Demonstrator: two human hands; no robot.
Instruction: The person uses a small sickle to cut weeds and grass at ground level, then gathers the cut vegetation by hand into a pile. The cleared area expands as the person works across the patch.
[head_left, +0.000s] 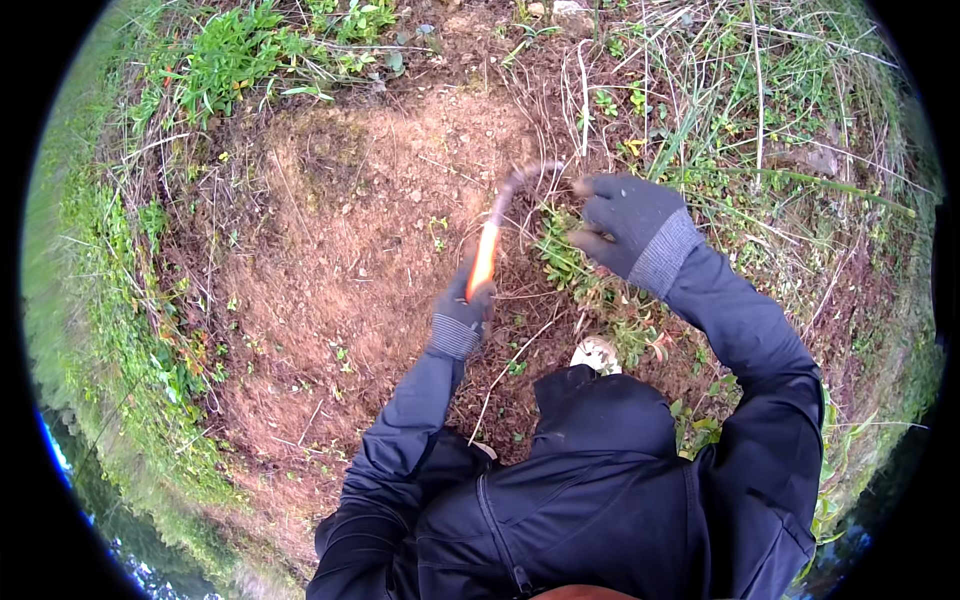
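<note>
My left hand, in a dark fingerless-looking work glove with a ribbed cuff, grips the orange handle of a sickle. The sickle's dark curved blade points up and bends to the right, its tip just left of my other hand. My right hand, gloved alike, is held over the border of bare soil and weeds with its fingers apart and curled, nothing seen in them. Low green weeds grow just below and left of its fingers. The blade is slightly blurred and does not visibly touch the right hand.
Reddish bare soil with dry stems spreads at the left and centre. Leafy plants stand at the upper left, long grass at the upper right. A pale shoe shows by my knee; a thin dry stem lies left of it.
</note>
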